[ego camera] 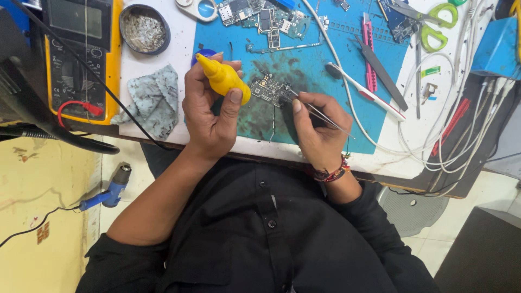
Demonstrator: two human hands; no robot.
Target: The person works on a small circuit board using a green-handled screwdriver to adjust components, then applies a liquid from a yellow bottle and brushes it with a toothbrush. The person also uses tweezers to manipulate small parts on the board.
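- Yellow multimeter (81,54): far left of the bench (163,59), red lead clipped at its lower edge.
- Round metal tin (144,29): just right of the meter, holding grey shavings.
- Crumpled grey cloth (152,100): below the tin, near the bench edge.
- Spare circuit boards (260,19): top of the blue mat (325,49).
- Green-handled scissors (434,21): upper right.
- White cables (461,125): looped at the right.
- Blue heat gun (111,187): on the floor.

Single head-worn view, looking steeply down from just above the person's chest onto the near edge of the workbench (163,70). Close range; bench fills upper frame, torso and floor fill the lower
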